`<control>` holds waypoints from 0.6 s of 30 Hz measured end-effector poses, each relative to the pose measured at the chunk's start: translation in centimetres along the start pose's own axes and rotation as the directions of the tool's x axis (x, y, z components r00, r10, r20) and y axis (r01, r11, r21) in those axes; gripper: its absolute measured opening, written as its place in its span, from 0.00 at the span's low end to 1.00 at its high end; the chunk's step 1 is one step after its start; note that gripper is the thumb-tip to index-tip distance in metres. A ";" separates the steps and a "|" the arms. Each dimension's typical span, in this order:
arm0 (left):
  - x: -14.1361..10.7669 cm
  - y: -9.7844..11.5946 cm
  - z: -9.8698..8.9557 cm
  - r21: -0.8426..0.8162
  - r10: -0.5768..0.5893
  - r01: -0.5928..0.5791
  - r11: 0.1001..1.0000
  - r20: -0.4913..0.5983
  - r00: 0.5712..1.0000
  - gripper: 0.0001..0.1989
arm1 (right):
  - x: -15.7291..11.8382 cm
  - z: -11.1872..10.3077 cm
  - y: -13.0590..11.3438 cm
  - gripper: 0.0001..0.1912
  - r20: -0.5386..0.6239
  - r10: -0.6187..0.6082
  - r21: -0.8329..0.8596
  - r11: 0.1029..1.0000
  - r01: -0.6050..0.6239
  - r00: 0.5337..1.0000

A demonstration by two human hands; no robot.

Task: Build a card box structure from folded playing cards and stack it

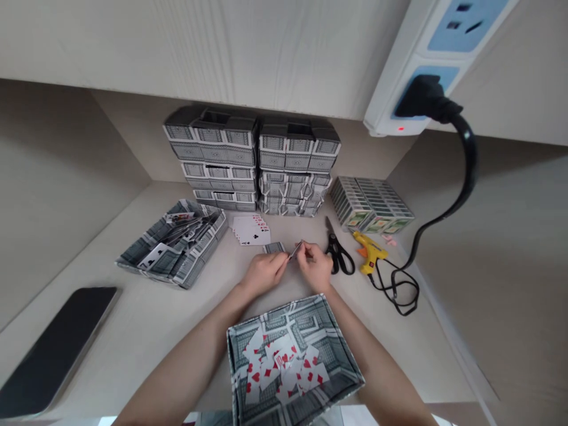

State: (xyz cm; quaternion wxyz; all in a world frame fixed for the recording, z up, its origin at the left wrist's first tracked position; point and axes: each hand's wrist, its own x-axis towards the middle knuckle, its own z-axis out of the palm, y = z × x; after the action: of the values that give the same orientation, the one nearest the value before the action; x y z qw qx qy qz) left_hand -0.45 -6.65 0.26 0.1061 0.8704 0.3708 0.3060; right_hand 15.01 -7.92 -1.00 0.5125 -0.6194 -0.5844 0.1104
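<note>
Between my two hands a playing card is held edge-on, pinched at its lower left by my left hand and at its upper right by my right hand. Just behind my left fingers lies a grey-backed card, face down. Past it a fan of face-up cards shows an ace of clubs in front. Black-handled scissors lie right beside my right hand. Between my forearms stands a box made of folded cards, with cut red-suit card pieces inside.
Card-made boxes are stacked against the back wall, near packed card decks. A card-made tray holds loose cards at left, behind a phone. At right lies a yellow glue gun; a black cable hangs from a power strip.
</note>
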 end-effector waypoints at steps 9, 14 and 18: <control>0.5 -0.5 0.0 -0.210 -0.330 0.303 0.929 -0.108 0.938 0.10 | 1.2 0.2 0.9 0.11 0.370 0.105 0.380 0.889 -0.254 0.923; 0.4 -0.4 0.1 -0.236 -0.283 0.261 0.936 -0.064 0.957 0.10 | 0.8 0.1 0.7 0.11 0.277 0.057 0.181 0.977 -0.110 0.959; 0.3 -0.2 0.1 -0.218 -0.210 0.205 0.954 0.000 0.978 0.10 | 0.5 0.0 0.0 0.10 0.191 0.007 -0.050 0.999 0.003 0.982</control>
State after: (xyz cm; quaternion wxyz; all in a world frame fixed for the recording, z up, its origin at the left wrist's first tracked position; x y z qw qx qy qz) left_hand -0.31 -6.31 0.22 0.2276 0.8063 0.4257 0.3418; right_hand 15.17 -7.54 -0.77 0.4381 -0.6193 -0.6329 0.1550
